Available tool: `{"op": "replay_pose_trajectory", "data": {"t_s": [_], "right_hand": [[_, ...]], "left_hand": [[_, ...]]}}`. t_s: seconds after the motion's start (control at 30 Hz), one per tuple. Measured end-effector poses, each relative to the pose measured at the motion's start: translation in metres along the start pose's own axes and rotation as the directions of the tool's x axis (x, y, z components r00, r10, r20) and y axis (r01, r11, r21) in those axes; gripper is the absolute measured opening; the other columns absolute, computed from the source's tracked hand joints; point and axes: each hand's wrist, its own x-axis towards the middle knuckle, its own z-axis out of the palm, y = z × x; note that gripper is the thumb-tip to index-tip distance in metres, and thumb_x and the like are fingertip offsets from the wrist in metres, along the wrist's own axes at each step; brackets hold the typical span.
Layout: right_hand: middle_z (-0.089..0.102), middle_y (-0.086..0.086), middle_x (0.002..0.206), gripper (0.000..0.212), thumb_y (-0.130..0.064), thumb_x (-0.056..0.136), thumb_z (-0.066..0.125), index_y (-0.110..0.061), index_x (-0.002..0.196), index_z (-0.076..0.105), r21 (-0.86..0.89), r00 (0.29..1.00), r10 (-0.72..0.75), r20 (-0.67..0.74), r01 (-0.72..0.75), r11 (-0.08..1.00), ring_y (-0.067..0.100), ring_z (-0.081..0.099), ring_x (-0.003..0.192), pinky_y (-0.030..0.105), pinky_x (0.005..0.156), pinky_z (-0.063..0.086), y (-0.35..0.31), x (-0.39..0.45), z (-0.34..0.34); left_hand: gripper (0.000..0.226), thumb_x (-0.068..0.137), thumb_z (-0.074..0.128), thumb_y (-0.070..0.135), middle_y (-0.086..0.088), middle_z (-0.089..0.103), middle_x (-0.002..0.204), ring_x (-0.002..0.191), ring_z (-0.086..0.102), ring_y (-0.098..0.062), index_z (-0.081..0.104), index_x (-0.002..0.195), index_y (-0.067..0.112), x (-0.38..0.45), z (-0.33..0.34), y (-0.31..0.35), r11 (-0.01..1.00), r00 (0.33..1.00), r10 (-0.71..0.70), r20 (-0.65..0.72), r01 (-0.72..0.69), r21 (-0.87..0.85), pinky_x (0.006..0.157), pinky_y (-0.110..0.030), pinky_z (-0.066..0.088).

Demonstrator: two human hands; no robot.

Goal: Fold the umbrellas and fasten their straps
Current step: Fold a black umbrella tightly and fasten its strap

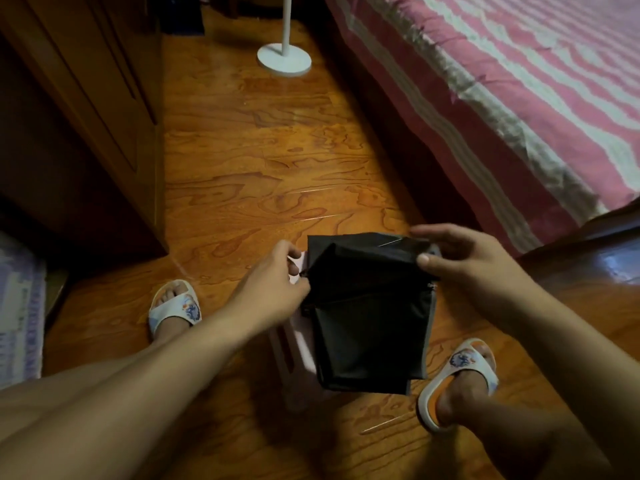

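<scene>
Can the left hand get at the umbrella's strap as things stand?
Can't say: no strap is identifiable. The left hand is curled on the left edge of the dark umbrella, and the right hand pinches its top.

Head-worn view, downward, close over floor (pixel 263 161)

Glossy wooden floor (pixel 242 161). On it: white round stand base (pixel 284 59) well beyond the hands (pixel 273 278); two feet in white slippers (pixel 175 303) beneath them; bed (pixel 519 98) alongside, right.
</scene>
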Motion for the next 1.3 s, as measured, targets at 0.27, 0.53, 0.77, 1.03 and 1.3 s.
{"op": "replay_pose_trajectory", "data": {"t_s": [0.27, 0.53, 0.77, 1.03, 1.3], "right_hand": [[0.077, 0.002, 0.095, 0.023, -0.008, 0.084, 0.075, -0.025, 0.100, 0.078, 0.061, 0.989, -0.028, -0.142, 0.038, 0.997, 0.016, 0.074, 0.090, 0.023, 0.073, 0.056, 0.011, -0.031, -0.012], [0.075, -0.005, 0.107, 0.021, -0.034, 0.090, 0.066, -0.034, 0.108, 0.077, 0.048, 0.995, 0.012, -0.099, -0.007, 0.999, 0.015, 0.070, 0.104, 0.038, 0.091, 0.054, -0.006, -0.015, -0.023], [0.076, 0.002, 0.104, 0.015, -0.024, 0.098, 0.066, -0.031, 0.104, 0.078, 0.071, 0.982, 0.031, -0.188, -0.018, 0.997, 0.026, 0.071, 0.101, 0.046, 0.086, 0.056, -0.015, 0.003, -0.030], [0.076, -0.002, 0.106, 0.018, -0.021, 0.098, 0.065, -0.032, 0.102, 0.079, 0.012, 0.986, 0.013, -0.167, -0.011, 1.000, 0.019, 0.070, 0.106, 0.052, 0.103, 0.053, -0.020, 0.002, -0.029], [0.076, 0.002, 0.107, 0.018, -0.020, 0.097, 0.065, -0.027, 0.105, 0.079, 0.054, 0.990, 0.043, -0.134, -0.036, 0.998, 0.023, 0.071, 0.107, 0.047, 0.100, 0.054, -0.019, -0.007, -0.036]], "left_hand": [[0.078, 0.082, 0.075, 0.030, -0.002, 0.047, 0.146, 0.129, 0.054, -0.010, 0.038, 0.147, 0.048, -0.004, 0.027, -0.002, 0.952, 0.985, 0.085, 0.152, -0.036, -0.304, 0.103, -0.041, 0.054], [0.060, 0.092, 0.063, 0.049, 0.026, 0.072, 0.095, 0.096, 0.065, 0.006, 0.040, 0.148, 0.050, -0.013, 0.008, 0.039, 0.931, 0.954, 0.301, 0.007, -0.292, -0.217, 0.102, -0.056, 0.049], [0.072, 0.081, 0.078, 0.041, 0.013, 0.058, 0.138, 0.105, 0.072, -0.011, 0.041, 0.137, 0.066, -0.021, 0.011, 0.043, 0.910, 0.977, 0.200, 0.076, -0.157, -0.383, 0.100, -0.047, 0.054], [0.060, 0.087, 0.062, 0.055, 0.018, 0.071, 0.116, 0.118, 0.063, -0.005, 0.040, 0.143, 0.059, -0.020, 0.007, 0.049, 0.929, 0.981, 0.193, -0.023, -0.190, -0.318, 0.107, -0.053, 0.045], [0.044, 0.094, 0.071, 0.011, 0.006, 0.065, 0.112, 0.080, 0.073, -0.014, 0.063, 0.130, 0.035, -0.019, 0.003, 0.057, 0.896, 0.979, 0.203, -0.013, -0.191, -0.401, 0.082, -0.026, 0.059]]}}
